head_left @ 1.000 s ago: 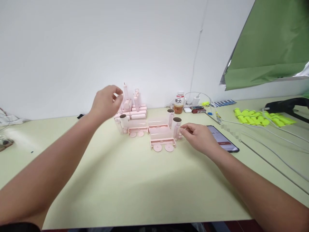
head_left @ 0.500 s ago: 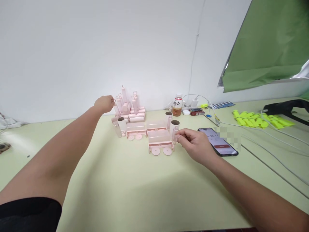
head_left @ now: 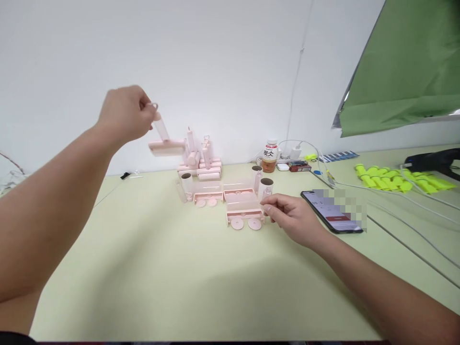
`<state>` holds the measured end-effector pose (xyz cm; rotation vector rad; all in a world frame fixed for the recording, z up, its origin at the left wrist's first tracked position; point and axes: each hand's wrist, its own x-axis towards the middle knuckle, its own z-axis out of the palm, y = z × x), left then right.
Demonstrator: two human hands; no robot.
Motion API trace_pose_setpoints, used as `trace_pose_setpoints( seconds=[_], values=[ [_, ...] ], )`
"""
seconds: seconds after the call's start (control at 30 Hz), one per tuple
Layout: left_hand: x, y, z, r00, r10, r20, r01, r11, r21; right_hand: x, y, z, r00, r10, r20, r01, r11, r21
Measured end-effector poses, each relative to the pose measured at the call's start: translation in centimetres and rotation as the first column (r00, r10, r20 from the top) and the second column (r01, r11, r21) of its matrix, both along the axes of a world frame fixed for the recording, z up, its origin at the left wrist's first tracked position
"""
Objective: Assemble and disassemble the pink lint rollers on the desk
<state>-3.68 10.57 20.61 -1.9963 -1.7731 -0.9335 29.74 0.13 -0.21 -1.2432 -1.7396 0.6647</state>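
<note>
My left hand [head_left: 124, 114] is raised above the table, fingers closed on the handle of a pink lint roller [head_left: 166, 143], which hangs in the air left of a stack of pink rollers [head_left: 199, 160] by the wall. My right hand [head_left: 293, 218] rests on the table, its fingertips pinching a small clear tube [head_left: 266, 196] next to a paper roll core [head_left: 265, 184]. A pink tray with round discs [head_left: 244, 211] lies just left of that hand.
A second pink tray [head_left: 204, 195] and more roll cores [head_left: 186, 182] sit further back. A phone [head_left: 332, 215] lies right of my right hand. A drink bottle [head_left: 267, 157], cables [head_left: 395, 211] and yellow-green pieces [head_left: 391, 176] are at the right.
My left hand reached to the pink stack, took one lint roller by its handle and lifted it up and to the left. My right hand stayed by the tube.
</note>
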Motion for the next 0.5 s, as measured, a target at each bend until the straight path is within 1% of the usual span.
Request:
trace_pose_setpoints(
  seconds=[0.03,0.07,0.1,0.13,0.17,0.23,0.27,0.33,0.4,0.43,0.5],
  values=[
    [0.6,-1.3,0.1,0.990,-0.096,0.107,0.088,0.994,0.069,-0.1,0.0,-0.3,0.998,0.053,-0.026,-0.053,0.998,-0.030],
    [1.1,-2.5,0.0,0.954,-0.187,0.235,0.149,0.975,0.167,-0.2,0.1,-0.6,0.993,0.102,-0.062,-0.106,0.993,-0.057],
    [1.7,-3.8,-0.3,0.903,-0.309,0.299,0.237,0.938,0.254,-0.2,0.2,-0.9,0.984,0.145,-0.105,-0.154,0.985,-0.078],
    [2.3,-5.1,-0.7,0.839,-0.439,0.323,0.341,0.885,0.316,-0.3,0.2,-1.1,0.972,0.179,-0.151,-0.194,0.977,-0.088],
    [2.9,-6.3,-1.4,0.774,-0.530,0.347,0.415,0.838,0.355,-0.4,0.2,-1.3,0.959,0.204,-0.195,-0.224,0.971,-0.084],
    [4.2,-8.6,-3.3,0.649,-0.633,0.422,0.520,0.774,0.361,-0.5,0.0,-1.3,0.931,0.250,-0.267,-0.272,0.961,-0.048],
    [4.9,-9.6,-4.4,0.587,-0.658,0.472,0.564,0.750,0.345,-0.6,-0.2,-1.2,0.916,0.275,-0.292,-0.295,0.955,-0.026],
    [6.1,-11.2,-6.6,0.509,-0.652,0.562,0.629,0.727,0.274,-0.7,-0.6,-0.9,0.888,0.323,-0.329,-0.337,0.942,0.016],
    [7.1,-12.3,-8.5,0.493,-0.611,0.620,0.682,0.714,0.161,-0.9,-1.1,-0.6,0.866,0.354,-0.353,-0.363,0.931,0.043],
    [7.4,-12.5,-9.2,0.499,-0.598,0.626,0.690,0.712,0.130,-0.9,-1.3,-0.6,0.856,0.364,-0.368,-0.373,0.926,0.050],
    [7.8,-12.5,-9.9,0.519,-0.584,0.624,0.691,0.717,0.096,-0.9,-1.2,-0.7,0.823,0.387,-0.415,-0.407,0.912,0.045]
  ],
)
